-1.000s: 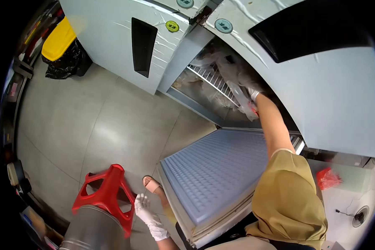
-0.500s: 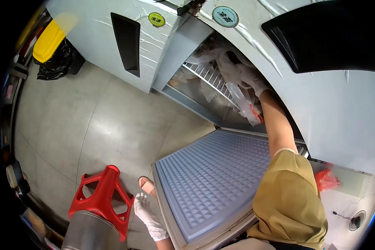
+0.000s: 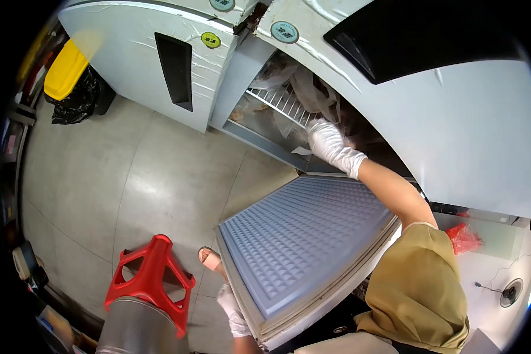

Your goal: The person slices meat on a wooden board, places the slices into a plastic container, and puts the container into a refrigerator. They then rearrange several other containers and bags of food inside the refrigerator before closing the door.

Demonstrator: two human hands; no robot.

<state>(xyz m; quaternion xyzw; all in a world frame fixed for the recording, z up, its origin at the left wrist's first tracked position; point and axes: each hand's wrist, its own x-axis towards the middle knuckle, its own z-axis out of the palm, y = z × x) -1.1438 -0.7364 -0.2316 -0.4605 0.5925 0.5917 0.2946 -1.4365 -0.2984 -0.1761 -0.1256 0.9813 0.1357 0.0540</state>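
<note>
My right hand [image 3: 334, 146], in a white glove, is at the opening of a fridge compartment. Its back faces me and its fingers curl downward; what they hold is hidden below the hand. A white wire shelf [image 3: 282, 106] is just beyond the fingers, with translucent plastic bags [image 3: 310, 94] above it. A white scrap [image 3: 301, 151] shows beside the hand. My left hand [image 3: 235, 312], also gloved, is against the outer edge of the opened fridge door [image 3: 301, 230], which partly covers it.
A red stool [image 3: 150, 277] and a metal cylinder [image 3: 137, 330] stand at lower left. Further off is a yellow-lidded bin [image 3: 66, 69] with a black bag. At right are a red plastic bag [image 3: 464, 239] and a small fan [image 3: 511, 292]. Grey floor [image 3: 165, 171] lies between.
My right hand has come out from deep among the bags toward the compartment's opening. My left hand, fingers spread before, has drawn in nearer the door edge. The view has shifted slightly.
</note>
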